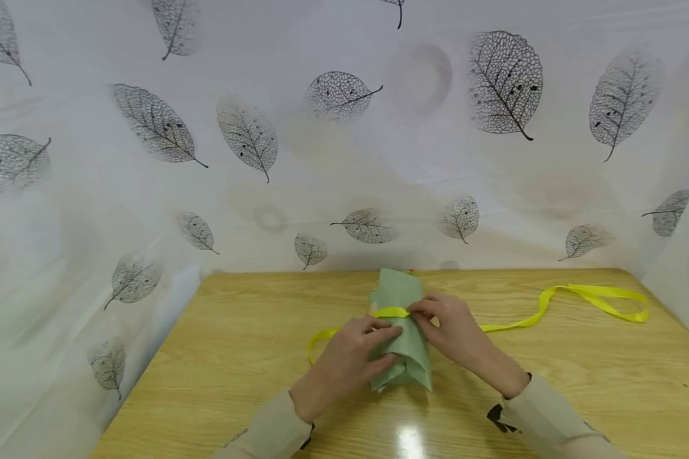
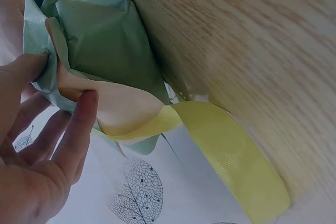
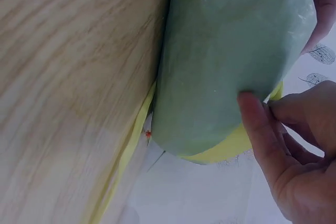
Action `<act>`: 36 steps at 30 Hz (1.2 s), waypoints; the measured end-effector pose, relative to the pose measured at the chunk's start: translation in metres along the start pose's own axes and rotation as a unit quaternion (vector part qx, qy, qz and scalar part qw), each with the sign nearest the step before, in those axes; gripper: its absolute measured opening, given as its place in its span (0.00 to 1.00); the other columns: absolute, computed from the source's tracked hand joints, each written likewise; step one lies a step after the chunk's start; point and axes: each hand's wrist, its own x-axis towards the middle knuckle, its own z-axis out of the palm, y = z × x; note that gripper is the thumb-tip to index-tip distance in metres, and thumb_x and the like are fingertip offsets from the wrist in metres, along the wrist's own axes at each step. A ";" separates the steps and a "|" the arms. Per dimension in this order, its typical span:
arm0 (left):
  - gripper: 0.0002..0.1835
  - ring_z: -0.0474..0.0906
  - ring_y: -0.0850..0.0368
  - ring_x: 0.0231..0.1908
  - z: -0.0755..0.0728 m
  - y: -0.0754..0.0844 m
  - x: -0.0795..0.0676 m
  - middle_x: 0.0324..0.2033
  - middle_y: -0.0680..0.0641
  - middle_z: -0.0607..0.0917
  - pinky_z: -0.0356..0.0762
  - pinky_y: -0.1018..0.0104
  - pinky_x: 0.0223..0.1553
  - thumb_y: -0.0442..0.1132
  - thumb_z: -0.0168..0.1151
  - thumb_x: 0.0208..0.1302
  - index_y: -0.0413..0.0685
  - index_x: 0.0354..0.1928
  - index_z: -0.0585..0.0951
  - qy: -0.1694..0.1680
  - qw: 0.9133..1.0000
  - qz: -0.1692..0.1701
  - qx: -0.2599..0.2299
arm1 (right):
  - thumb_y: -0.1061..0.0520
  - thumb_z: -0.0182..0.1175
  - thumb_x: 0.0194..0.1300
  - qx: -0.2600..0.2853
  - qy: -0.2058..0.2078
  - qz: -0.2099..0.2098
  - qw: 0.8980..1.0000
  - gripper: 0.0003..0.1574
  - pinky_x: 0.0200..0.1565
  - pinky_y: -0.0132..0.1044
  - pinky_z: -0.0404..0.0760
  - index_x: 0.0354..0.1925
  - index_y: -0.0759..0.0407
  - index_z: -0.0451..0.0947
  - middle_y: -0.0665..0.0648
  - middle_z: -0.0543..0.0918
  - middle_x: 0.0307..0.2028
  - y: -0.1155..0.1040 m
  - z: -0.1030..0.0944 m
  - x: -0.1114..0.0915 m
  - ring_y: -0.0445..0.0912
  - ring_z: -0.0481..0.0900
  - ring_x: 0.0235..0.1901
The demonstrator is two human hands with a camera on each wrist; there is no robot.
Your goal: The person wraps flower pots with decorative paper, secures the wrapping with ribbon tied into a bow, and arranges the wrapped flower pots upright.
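A bundle wrapped in green paper (image 1: pixel 399 290) lies upright in the view on the table, its open, folded end toward me. A yellow ribbon (image 1: pixel 392 312) crosses over its upper part. My left hand (image 1: pixel 350 350) holds the left side of the wrap, with thumb and fingers on the paper's overlapping edge (image 2: pixel 52 72); a beige inner layer (image 2: pixel 126 103) shows there. My right hand (image 1: pixel 450 325) pinches the ribbon between thumb and forefinger at the bundle's right side. In the right wrist view, its fingertips (image 3: pixel 247 98) are right at the green paper, beside the ribbon (image 3: pixel 223 148).
The ribbon's long tail (image 1: pixel 603 296) runs right across the wooden table (image 1: pixel 252 331) and ends in a loop. Another ribbon loop (image 1: pixel 316 344) curves out at the left. A small red bit (image 3: pixel 148 134) shows beyond the bundle's far end. Leaf-printed sheeting (image 1: pixel 344 166) hangs behind the table.
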 end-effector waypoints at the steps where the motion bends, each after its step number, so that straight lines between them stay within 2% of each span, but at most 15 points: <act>1: 0.22 0.83 0.55 0.47 0.000 0.000 0.000 0.51 0.49 0.86 0.84 0.67 0.47 0.48 0.72 0.65 0.54 0.59 0.85 0.000 1.000 -0.001 0.002 | 0.73 0.71 0.55 -0.003 0.003 0.000 1.000 0.11 0.28 0.30 0.81 0.34 0.60 0.88 0.52 0.84 0.30 0.000 -0.001 -0.001 0.40 0.82 0.27; 7: 0.22 0.83 0.55 0.47 -0.001 0.002 0.000 0.50 0.49 0.86 0.83 0.68 0.47 0.47 0.73 0.64 0.53 0.59 0.85 -0.002 1.000 -0.008 -0.005 | 0.74 0.72 0.55 -0.026 0.009 0.010 1.000 0.13 0.26 0.26 0.81 0.35 0.58 0.88 0.50 0.85 0.30 0.005 -0.016 -0.007 0.39 0.81 0.27; 16: 0.23 0.82 0.55 0.49 -0.002 0.004 -0.001 0.54 0.49 0.86 0.83 0.67 0.49 0.48 0.72 0.65 0.52 0.60 0.84 -0.012 0.999 -0.032 -0.017 | 0.73 0.72 0.54 -0.075 0.013 0.049 0.996 0.12 0.25 0.24 0.80 0.35 0.58 0.88 0.51 0.87 0.30 0.030 -0.050 -0.023 0.41 0.83 0.25; 22: 0.23 0.83 0.55 0.51 -0.001 0.004 -0.001 0.55 0.48 0.85 0.84 0.67 0.52 0.47 0.73 0.64 0.51 0.60 0.84 -0.008 0.999 -0.028 -0.016 | 0.71 0.72 0.56 -0.100 0.008 0.088 0.991 0.13 0.25 0.25 0.81 0.37 0.56 0.89 0.50 0.87 0.32 0.043 -0.073 -0.037 0.43 0.84 0.26; 28: 0.22 0.83 0.57 0.46 -0.001 0.003 -0.001 0.57 0.44 0.80 0.83 0.74 0.46 0.44 0.73 0.64 0.49 0.59 0.85 -0.002 0.999 -0.019 -0.033 | 0.70 0.72 0.56 -0.123 0.007 0.118 0.985 0.12 0.25 0.26 0.80 0.38 0.57 0.89 0.55 0.89 0.34 0.053 -0.094 -0.049 0.42 0.84 0.27; 30: 0.22 0.83 0.55 0.47 -0.002 0.002 -0.001 0.60 0.42 0.77 0.83 0.73 0.47 0.44 0.73 0.64 0.49 0.59 0.85 -0.002 0.999 -0.022 -0.038 | 0.71 0.72 0.55 -0.130 0.012 0.121 0.984 0.13 0.26 0.23 0.79 0.37 0.57 0.89 0.55 0.90 0.33 0.056 -0.099 -0.053 0.41 0.83 0.27; 33: 0.22 0.84 0.51 0.53 -0.003 0.002 -0.001 0.65 0.39 0.75 0.85 0.67 0.52 0.45 0.73 0.64 0.50 0.60 0.84 -0.006 0.999 -0.026 -0.038 | 0.71 0.72 0.55 -0.135 0.014 0.131 0.982 0.13 0.26 0.19 0.76 0.38 0.58 0.89 0.56 0.90 0.32 0.060 -0.108 -0.058 0.40 0.82 0.27; 36: 0.22 0.83 0.48 0.57 -0.003 0.002 0.000 0.65 0.38 0.75 0.84 0.63 0.56 0.46 0.73 0.64 0.51 0.60 0.84 -0.009 0.999 -0.027 -0.033 | 0.70 0.71 0.56 -0.137 0.007 0.150 0.979 0.12 0.27 0.18 0.75 0.39 0.58 0.89 0.57 0.90 0.33 0.063 -0.115 -0.064 0.39 0.83 0.28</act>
